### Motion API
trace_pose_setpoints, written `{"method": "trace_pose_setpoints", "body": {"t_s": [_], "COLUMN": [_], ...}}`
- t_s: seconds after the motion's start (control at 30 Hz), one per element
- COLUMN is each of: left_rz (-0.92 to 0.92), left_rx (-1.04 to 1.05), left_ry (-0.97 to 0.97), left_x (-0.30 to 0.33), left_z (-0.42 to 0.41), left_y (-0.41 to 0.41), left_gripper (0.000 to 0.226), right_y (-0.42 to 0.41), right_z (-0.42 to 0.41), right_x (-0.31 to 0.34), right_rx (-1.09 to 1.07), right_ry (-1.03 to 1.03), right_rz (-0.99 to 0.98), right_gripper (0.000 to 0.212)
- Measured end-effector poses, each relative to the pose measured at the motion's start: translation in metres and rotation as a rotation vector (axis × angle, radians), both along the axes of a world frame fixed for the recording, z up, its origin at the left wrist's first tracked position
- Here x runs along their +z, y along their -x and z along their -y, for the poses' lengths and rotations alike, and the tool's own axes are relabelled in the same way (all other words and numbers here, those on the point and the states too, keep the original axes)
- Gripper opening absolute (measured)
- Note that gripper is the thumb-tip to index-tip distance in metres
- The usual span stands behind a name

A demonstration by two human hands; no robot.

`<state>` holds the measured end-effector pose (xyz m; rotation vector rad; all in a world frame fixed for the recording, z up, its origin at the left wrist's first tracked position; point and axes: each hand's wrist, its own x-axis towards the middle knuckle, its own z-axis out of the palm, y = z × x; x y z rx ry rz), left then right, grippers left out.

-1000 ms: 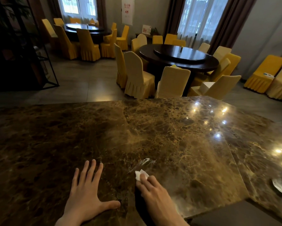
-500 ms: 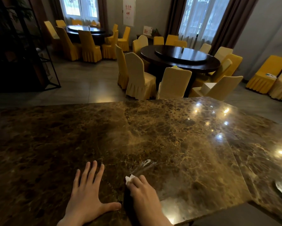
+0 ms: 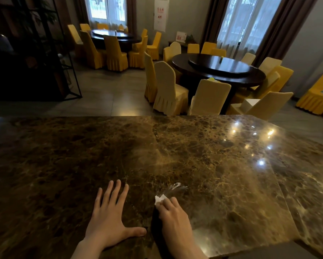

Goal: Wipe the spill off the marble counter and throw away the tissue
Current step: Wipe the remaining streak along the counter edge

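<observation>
A brown marble counter [image 3: 222, 174] fills the lower half of the view. A small shiny wet streak, the spill [image 3: 176, 188], lies near the front edge. My right hand [image 3: 173, 214] presses a small white tissue [image 3: 159, 199] flat on the counter, just below and left of the spill; most of the tissue is hidden under the fingers. My left hand [image 3: 110, 217] rests palm down on the marble to the left, fingers spread, holding nothing.
The counter's front edge runs along the lower right, with a second slab [image 3: 310, 184] joined at the right. Beyond the counter stand round dark tables [image 3: 218, 70] ringed by yellow-covered chairs [image 3: 168, 90], and a black metal shelf [image 3: 44, 62] at the left.
My right hand slid the tissue leftward, then slightly back toward the spill. My left hand has stayed flat in place.
</observation>
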<state>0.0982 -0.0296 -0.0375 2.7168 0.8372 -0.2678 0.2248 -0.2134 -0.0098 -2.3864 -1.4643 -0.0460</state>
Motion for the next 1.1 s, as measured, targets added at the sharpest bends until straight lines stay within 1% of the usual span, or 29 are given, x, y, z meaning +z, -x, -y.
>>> {"method": "trace_pose_setpoints", "body": {"t_s": [0.07, 0.1, 0.23, 0.3, 0.37, 0.5, 0.57, 0.63, 0.73, 0.8, 0.83, 0.9, 1.0, 1.03, 1.1], "left_rz": [0.021, 0.029, 0.061, 0.069, 0.094, 0.092, 0.092, 0.084, 0.095, 0.097, 0.099, 0.103, 0.124, 0.129, 0.124], "left_rx": [-0.002, -0.001, 0.005, 0.002, 0.002, 0.012, 0.009, 0.007, 0.017, 0.009, 0.008, 0.005, 0.011, 0.018, 0.02], "left_ry": [-0.005, -0.002, 0.005, 0.007, 0.004, -0.034, -0.041, -0.037, -0.039, -0.041, -0.042, -0.043, -0.04, -0.038, -0.04], "left_x": [-0.001, -0.001, -0.003, -0.003, -0.005, -0.005, -0.004, -0.003, -0.003, -0.004, -0.005, -0.007, -0.009, -0.01, -0.009], "left_z": [0.0, 0.0, 0.0, 0.0, 0.0, 0.002, 0.003, 0.003, 0.004, 0.004, 0.003, 0.002, 0.002, 0.002, 0.002], "left_y": [0.001, 0.002, 0.002, 0.002, 0.003, 0.003, 0.004, 0.004, 0.004, 0.004, 0.004, 0.003, 0.004, 0.003, 0.004], "left_gripper": [0.157, 0.157, 0.158, 0.157, 0.155, 0.157, 0.157, 0.157, 0.156, 0.156, 0.156, 0.156, 0.155, 0.155, 0.155], "right_y": [-0.012, -0.021, -0.054, -0.047, -0.026, 0.0, -0.012, -0.034, -0.068, -0.075, -0.071, -0.054, -0.028, -0.029, -0.048], "right_z": [0.012, 0.019, 0.028, 0.018, 0.009, 0.026, 0.038, 0.044, 0.043, 0.036, 0.03, 0.018, 0.019, 0.026, 0.038], "right_x": [0.004, 0.008, 0.012, 0.01, 0.008, 0.002, 0.004, 0.006, 0.011, 0.011, 0.011, 0.009, 0.001, 0.0, 0.001], "right_rx": [-0.007, -0.052, -0.35, -0.412, -0.351, -0.066, -0.037, -0.165, -0.445, -0.544, -0.551, -0.475, -0.189, -0.125, -0.115], "right_ry": [0.03, 0.033, 0.011, 0.015, 0.017, 0.005, 0.033, 0.043, -0.046, -0.054, -0.053, -0.053, -0.001, 0.013, 0.009], "right_rz": [0.005, 0.006, 0.02, 0.004, -0.027, -0.083, -0.065, -0.059, -0.104, -0.11, -0.11, -0.103, -0.095, -0.09, -0.073], "right_gripper": [0.021, 0.019, 0.022, 0.024, 0.029, 0.039, 0.037, 0.034, 0.029, 0.025, 0.025, 0.026, 0.038, 0.041, 0.042]}}
